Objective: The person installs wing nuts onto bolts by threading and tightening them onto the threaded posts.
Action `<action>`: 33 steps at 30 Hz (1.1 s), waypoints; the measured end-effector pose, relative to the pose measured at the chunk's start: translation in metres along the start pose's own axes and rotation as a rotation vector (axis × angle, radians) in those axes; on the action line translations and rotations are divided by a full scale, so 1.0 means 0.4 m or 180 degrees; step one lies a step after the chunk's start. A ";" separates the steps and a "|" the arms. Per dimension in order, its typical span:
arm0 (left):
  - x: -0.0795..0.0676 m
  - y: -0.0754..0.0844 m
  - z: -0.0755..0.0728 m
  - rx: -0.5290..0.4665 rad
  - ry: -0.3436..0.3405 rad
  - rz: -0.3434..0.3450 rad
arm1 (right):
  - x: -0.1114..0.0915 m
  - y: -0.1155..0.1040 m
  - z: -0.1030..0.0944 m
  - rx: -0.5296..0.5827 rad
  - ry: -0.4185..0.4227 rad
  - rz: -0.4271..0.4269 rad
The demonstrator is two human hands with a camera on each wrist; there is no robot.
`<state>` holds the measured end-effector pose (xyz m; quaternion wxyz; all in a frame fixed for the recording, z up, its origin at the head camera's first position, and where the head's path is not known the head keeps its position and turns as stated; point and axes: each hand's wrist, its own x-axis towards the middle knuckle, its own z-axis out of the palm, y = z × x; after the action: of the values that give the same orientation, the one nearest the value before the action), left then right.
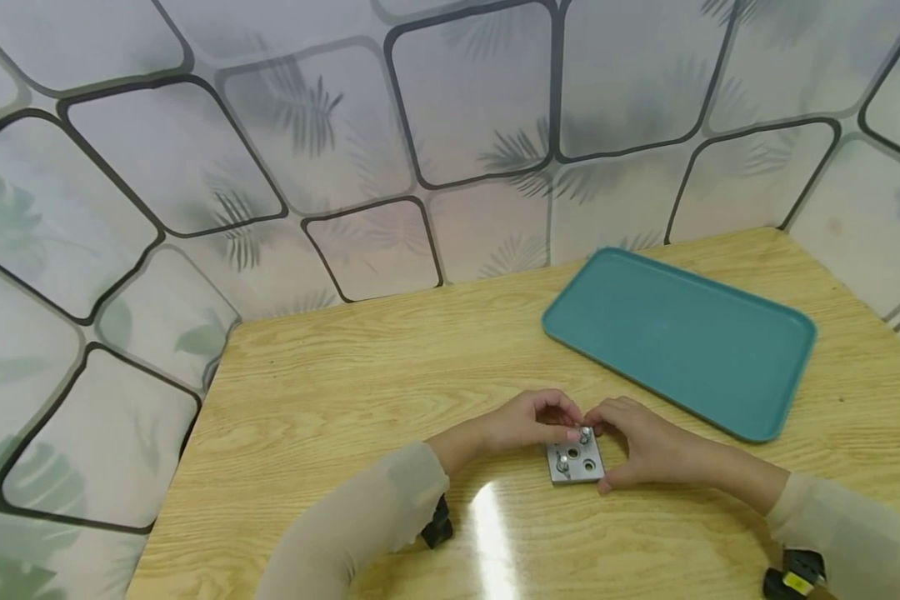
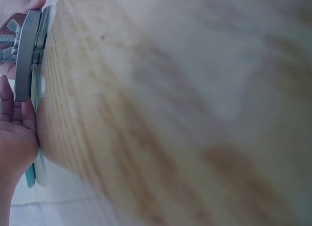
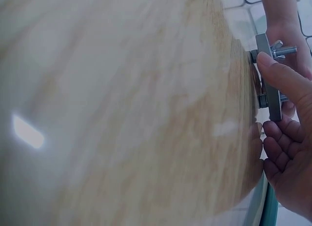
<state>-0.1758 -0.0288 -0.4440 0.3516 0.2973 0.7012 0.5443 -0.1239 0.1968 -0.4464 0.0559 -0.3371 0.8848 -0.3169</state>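
Observation:
A square metal plate (image 1: 576, 470) with several round holes is on the table, with two bolts through it. One wing nut (image 1: 562, 464) sits on the near-left bolt, and another wing nut (image 1: 585, 435) on the far-right bolt. My left hand (image 1: 528, 421) pinches the far-right wing nut between thumb and finger, the contact partly hidden. With thumb on the near edge and fingers at the far corner, my right hand (image 1: 641, 442) grips the plate. In the right wrist view, bolt heads (image 3: 263, 101) show beneath the plate, on its table side.
A teal tray (image 1: 675, 342) lies behind and to the right of the hands on the wooden table (image 1: 345, 375). Patterned cloth walls (image 1: 480, 225) stand along the table's back and sides. A black wrist device (image 1: 438, 525) is below the left sleeve.

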 end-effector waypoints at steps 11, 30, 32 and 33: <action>0.003 0.002 0.002 0.0214 -0.0062 0.0039 | 0.001 0.001 -0.004 -0.0016 -0.0039 0.0064; 0.007 0.001 0.006 0.0050 0.0170 -0.0021 | -0.002 0.001 -0.001 0.0048 -0.0004 0.0031; 0.005 0.000 0.005 0.0038 0.0136 0.0008 | -0.001 0.001 -0.002 0.0025 -0.0004 0.0030; 0.004 0.001 0.005 0.0045 0.0114 0.0030 | -0.001 0.002 -0.002 0.0011 -0.0005 0.0028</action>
<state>-0.1751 -0.0264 -0.4442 0.3344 0.2933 0.7098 0.5462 -0.1242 0.1979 -0.4461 0.0585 -0.3333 0.8857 -0.3180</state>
